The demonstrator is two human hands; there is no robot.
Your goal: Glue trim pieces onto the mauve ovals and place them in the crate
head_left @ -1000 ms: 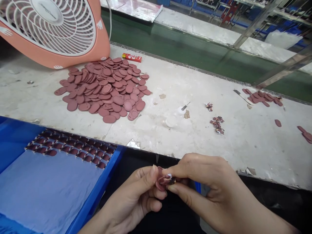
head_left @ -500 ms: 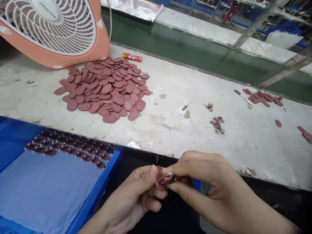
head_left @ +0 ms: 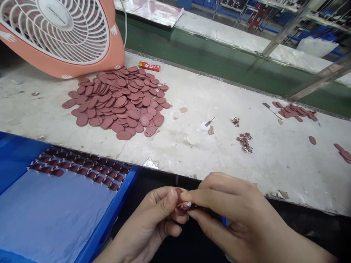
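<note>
Pinching grips of left hand (head_left: 152,219) and right hand (head_left: 233,210) on maroon piece (head_left: 181,209), now more covered than before.

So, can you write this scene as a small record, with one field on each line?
left hand: pinches red oval piece
right hand: pinches the same piece from the other side
worktable: pile of red ovals, beside fan
blue tray: rows of dark red pieces on blue sheet
</note>
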